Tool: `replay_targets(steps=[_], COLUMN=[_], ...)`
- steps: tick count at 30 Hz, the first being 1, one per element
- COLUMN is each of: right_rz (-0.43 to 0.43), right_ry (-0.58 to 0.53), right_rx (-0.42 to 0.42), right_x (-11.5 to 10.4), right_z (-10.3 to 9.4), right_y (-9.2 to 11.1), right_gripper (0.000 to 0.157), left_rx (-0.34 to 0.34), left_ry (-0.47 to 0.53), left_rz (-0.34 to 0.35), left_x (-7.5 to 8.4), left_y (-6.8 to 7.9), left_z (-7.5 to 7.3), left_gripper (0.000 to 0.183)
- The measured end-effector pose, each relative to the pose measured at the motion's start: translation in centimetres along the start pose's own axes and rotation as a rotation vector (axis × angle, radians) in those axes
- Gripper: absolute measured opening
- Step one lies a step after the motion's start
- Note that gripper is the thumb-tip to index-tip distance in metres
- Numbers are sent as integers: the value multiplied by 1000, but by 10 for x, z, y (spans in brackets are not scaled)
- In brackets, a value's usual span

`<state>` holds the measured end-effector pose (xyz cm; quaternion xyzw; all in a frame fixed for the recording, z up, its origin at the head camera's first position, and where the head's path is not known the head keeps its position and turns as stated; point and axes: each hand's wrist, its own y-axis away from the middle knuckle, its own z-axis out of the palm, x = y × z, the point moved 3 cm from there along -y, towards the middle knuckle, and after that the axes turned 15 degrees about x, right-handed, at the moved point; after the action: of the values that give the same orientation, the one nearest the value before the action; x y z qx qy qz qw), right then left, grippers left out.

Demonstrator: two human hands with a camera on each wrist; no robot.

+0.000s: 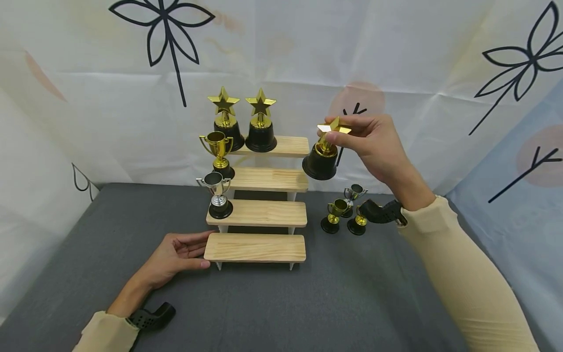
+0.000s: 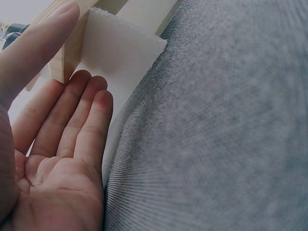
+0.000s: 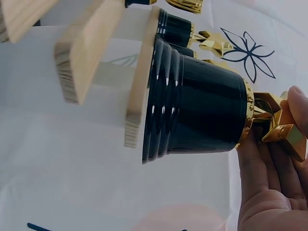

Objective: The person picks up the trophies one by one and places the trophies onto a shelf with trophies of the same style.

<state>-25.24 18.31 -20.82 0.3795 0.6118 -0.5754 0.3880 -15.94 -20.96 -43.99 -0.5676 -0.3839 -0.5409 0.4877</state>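
My right hand (image 1: 371, 144) pinches a gold star trophy (image 1: 322, 159) by its star, tilted, in the air by the right end of the top step. In the right wrist view the black base of that star trophy (image 3: 202, 103) fills the middle. My left hand (image 1: 178, 256) touches the left end of the lowest step of a wooden tiered stand (image 1: 255, 248), its fingers nearly straight in the left wrist view. Two star trophies (image 1: 261, 122) stand on the top step. A gold cup trophy (image 1: 218, 146) and a silver cup trophy (image 1: 217, 193) occupy the left ends of the middle steps.
Right of the stand, small cup trophies, gold (image 1: 336, 210) and silver (image 1: 353, 193), stand in a group on the grey cloth (image 1: 352, 293), partly behind the right wrist's black strap (image 1: 382, 211). A white patterned curtain (image 1: 299, 44) hangs behind.
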Motion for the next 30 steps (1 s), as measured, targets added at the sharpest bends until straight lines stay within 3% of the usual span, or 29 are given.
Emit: replay_targets(steps=[7,14,30], right_rz=[12,-33,77], right_ry=[-105,-144,-127], right_rx=[-17,-35,7], right_x=[-6,-5,11], right_z=[9,21,33], right_y=[-13,-25,-35], right_gripper=[27,25,36], left_rx=[-9,-5,-17], left_ry=[20,15,19], left_rz=[-1,-4,-2], left_x=[0,0,-1], left_y=[-1,-1,-1], left_z=[0,0,-1], left_gripper=[73,73,73])
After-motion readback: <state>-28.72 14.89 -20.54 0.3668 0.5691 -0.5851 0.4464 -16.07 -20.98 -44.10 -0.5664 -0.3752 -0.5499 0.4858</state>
